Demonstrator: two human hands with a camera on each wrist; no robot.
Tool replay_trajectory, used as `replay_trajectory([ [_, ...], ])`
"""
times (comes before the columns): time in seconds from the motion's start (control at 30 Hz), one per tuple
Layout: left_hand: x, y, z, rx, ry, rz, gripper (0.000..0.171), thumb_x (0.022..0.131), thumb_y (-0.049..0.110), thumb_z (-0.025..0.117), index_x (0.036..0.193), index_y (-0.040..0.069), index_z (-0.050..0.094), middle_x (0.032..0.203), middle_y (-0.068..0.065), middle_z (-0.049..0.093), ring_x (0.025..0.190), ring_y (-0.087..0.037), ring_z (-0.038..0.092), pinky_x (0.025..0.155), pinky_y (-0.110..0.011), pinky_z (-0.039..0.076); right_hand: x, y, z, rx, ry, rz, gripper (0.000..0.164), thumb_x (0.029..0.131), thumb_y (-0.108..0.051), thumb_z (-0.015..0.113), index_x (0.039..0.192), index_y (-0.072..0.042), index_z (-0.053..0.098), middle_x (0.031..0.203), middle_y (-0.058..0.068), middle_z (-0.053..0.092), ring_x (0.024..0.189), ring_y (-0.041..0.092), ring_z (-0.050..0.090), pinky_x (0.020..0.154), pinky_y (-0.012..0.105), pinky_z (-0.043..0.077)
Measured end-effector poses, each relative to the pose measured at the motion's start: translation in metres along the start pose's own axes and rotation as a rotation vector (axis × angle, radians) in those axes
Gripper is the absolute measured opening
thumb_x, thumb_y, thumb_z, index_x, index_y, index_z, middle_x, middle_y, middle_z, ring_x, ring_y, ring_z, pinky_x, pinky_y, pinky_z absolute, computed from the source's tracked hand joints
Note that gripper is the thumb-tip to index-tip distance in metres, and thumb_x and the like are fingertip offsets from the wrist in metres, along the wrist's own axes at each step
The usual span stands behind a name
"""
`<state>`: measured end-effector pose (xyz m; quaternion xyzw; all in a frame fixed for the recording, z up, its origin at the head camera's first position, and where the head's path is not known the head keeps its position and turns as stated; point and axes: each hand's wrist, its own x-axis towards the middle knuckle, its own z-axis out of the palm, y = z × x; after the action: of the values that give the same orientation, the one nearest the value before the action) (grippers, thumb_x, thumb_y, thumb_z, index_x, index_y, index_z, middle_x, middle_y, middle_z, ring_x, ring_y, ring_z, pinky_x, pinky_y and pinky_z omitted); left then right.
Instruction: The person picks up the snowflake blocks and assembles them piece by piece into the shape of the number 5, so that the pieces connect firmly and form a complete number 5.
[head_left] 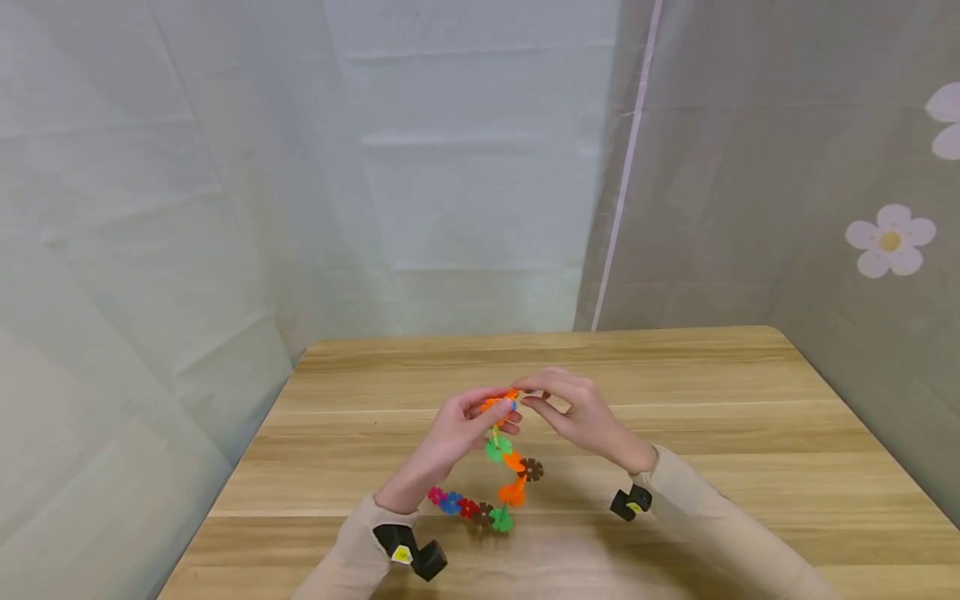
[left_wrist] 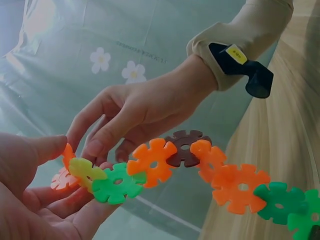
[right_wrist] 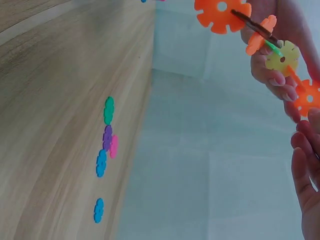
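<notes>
A chain of slotted flower-shaped plastic discs, among them a brown disc [left_wrist: 185, 148], hangs from my left hand [head_left: 468, 425]. My left thumb and fingers hold its upper end, beside an orange disc [right_wrist: 307, 97] and a yellow disc [left_wrist: 85, 172]. Below them come a green disc [head_left: 498, 450] and more orange ones. The chain's lower part bends left, down to a pink disc [head_left: 437, 496]. My right hand [head_left: 581, 412] meets the upper end from the right, index fingertip right at an orange piece. Whether its fingers pinch a disc I cannot tell. A blue bit [head_left: 514, 406] shows by my left thumb.
The right wrist view shows several loose discs on the wooden table [head_left: 712, 383]: a green one [right_wrist: 109, 111], a purple one [right_wrist: 107, 138], a pink one [right_wrist: 114, 147] and blue ones [right_wrist: 101, 163]. Pale curtains [head_left: 480, 167] surround the table's back and sides.
</notes>
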<state>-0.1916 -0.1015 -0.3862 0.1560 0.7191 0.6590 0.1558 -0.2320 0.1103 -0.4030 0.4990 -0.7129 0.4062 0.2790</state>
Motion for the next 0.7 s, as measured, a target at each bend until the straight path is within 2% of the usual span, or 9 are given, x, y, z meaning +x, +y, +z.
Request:
replay_trajectory([
  [0.17,0.002,-0.002,-0.004,0.037,0.021,0.011,0.048,0.096,0.035,0.059,0.136,0.008,0.053,0.112,-0.02,0.069,0.096,-0.023,0.071,0.072,-0.026,0.057,-0.004,0.004,-0.001,-0.003,0.029,0.06,0.036,0.075,0.015,0.072,0.107,-0.001,0.069,0.097,0.01,0.073,0.079,0.013,0.063,0.069,0.014,0.052],
  [0.37,0.003,-0.007,-0.008,0.042,0.055,0.035,0.047,0.098,0.032,0.056,0.136,0.005,0.051,0.111,-0.022,0.069,0.102,-0.033,0.067,0.082,-0.033,0.058,-0.011,0.012,0.0,0.019,0.047,0.161,0.031,0.081,0.013,0.067,0.109,-0.002,0.069,0.101,0.011,0.073,0.08,0.018,0.066,0.067,0.024,0.056],
  [0.57,0.002,-0.009,-0.013,0.035,0.084,0.041,0.048,0.099,0.032,0.055,0.138,0.004,0.05,0.109,-0.019,0.069,0.102,-0.032,0.067,0.084,-0.037,0.058,-0.021,0.023,0.001,0.039,0.034,0.299,0.027,0.088,0.008,0.062,0.11,-0.006,0.07,0.105,0.011,0.073,0.089,0.013,0.068,0.07,0.029,0.057],
  [0.7,0.001,-0.01,-0.016,0.01,0.103,0.049,0.047,0.099,0.032,0.054,0.137,0.005,0.051,0.11,-0.022,0.068,0.103,-0.034,0.066,0.085,-0.037,0.058,-0.024,0.028,0.002,0.045,0.015,0.34,0.024,0.091,0.003,0.06,0.111,-0.007,0.07,0.106,0.012,0.072,0.09,0.011,0.068,0.071,0.029,0.057],
])
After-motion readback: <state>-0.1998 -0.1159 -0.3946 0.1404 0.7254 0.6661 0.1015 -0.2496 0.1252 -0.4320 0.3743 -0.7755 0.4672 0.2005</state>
